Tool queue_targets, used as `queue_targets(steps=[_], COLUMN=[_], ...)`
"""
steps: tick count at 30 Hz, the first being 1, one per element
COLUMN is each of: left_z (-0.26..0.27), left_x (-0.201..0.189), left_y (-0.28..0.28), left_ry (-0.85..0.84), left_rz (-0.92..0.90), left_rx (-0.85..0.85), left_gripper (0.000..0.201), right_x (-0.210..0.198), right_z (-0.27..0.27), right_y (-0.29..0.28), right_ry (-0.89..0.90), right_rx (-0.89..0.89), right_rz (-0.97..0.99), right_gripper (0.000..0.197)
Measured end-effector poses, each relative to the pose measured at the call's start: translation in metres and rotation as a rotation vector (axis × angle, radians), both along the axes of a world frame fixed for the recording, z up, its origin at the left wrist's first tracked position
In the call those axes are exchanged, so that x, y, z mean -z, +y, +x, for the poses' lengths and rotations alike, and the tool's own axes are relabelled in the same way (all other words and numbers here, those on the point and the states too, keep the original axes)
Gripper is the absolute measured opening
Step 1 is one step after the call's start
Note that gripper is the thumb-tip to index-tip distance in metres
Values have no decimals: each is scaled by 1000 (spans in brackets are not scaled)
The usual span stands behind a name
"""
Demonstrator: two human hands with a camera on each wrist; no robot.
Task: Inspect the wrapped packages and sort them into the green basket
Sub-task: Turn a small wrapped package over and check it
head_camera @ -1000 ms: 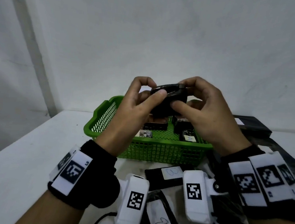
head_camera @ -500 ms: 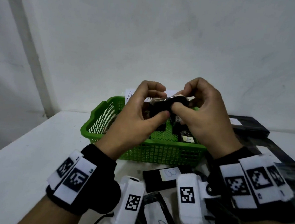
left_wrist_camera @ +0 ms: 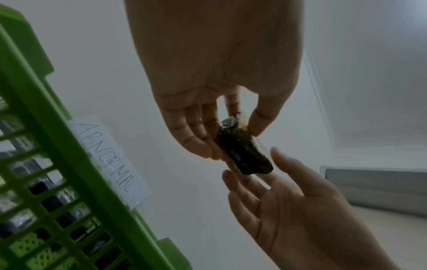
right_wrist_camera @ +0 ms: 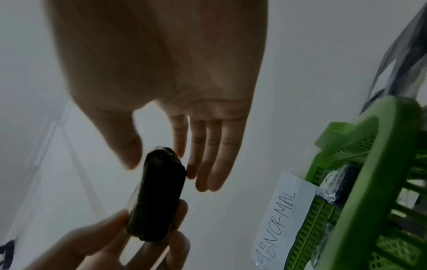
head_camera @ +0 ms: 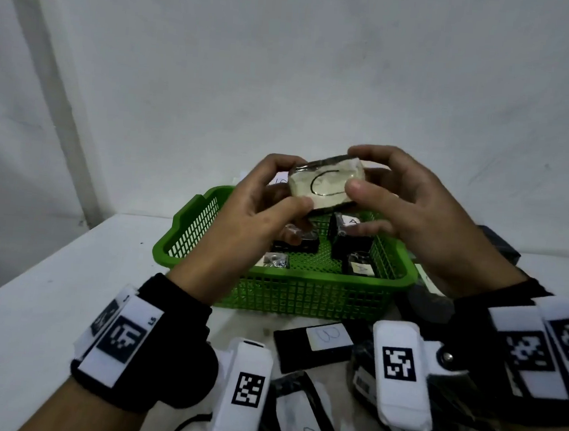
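Observation:
I hold a small wrapped package [head_camera: 323, 184] in both hands above the green basket [head_camera: 284, 279]. Its pale label with a hand-drawn "C" faces me. My left hand [head_camera: 287, 184] pinches its left end between thumb and fingers. My right hand [head_camera: 361, 170] holds the right end, thumb on the label and fingers behind. In the left wrist view the package [left_wrist_camera: 245, 155] looks dark, pinched by my left hand [left_wrist_camera: 233, 138]. In the right wrist view my right hand [right_wrist_camera: 157, 159] flanks the package's [right_wrist_camera: 159, 191] upper end. Several wrapped packages [head_camera: 349, 245] lie in the basket.
A paper tag reading "ABNORMAL" [left_wrist_camera: 108, 160] sticks to the basket's far side. Black labelled packages [head_camera: 320, 338] lie on the white table in front of the basket, and more dark items [head_camera: 493, 247] at the right. A white wall stands close behind.
The package has been turned in my hands: earlier its dark side and edge showed, now its pale "C" label faces me. Both hands still hold it over the basket.

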State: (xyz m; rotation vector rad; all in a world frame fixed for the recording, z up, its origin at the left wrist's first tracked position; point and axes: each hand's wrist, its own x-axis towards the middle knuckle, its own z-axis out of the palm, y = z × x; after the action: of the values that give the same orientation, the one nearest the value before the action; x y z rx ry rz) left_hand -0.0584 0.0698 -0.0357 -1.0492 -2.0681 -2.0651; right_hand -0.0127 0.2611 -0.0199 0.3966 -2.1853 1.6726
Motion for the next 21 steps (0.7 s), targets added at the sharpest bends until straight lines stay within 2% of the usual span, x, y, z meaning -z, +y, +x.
queue_targets(steps=[2, 7, 10, 14, 21], left_z=[-1, 2, 0, -3, -5], left_x=[2, 4, 6, 5, 1], left_y=[0, 3, 3, -1, -4], left_ry=[44, 142, 163, 85, 39], left_rz=[-43, -137, -136, -70, -12], left_rx=[-30, -57, -91, -96, -21], left_gripper=[24, 25, 27, 45, 45], right_x=[0, 7, 9, 6, 5], right_z=[-2, -5, -6, -3, -3], right_y=[-3, -8, -10, -5, -5], right_ry=[26, 134, 149, 119, 60], right_rx=[76, 203, 202, 112, 127], right_rz=[13, 58, 81, 49, 31], right_gripper=[31, 23, 25, 29, 32])
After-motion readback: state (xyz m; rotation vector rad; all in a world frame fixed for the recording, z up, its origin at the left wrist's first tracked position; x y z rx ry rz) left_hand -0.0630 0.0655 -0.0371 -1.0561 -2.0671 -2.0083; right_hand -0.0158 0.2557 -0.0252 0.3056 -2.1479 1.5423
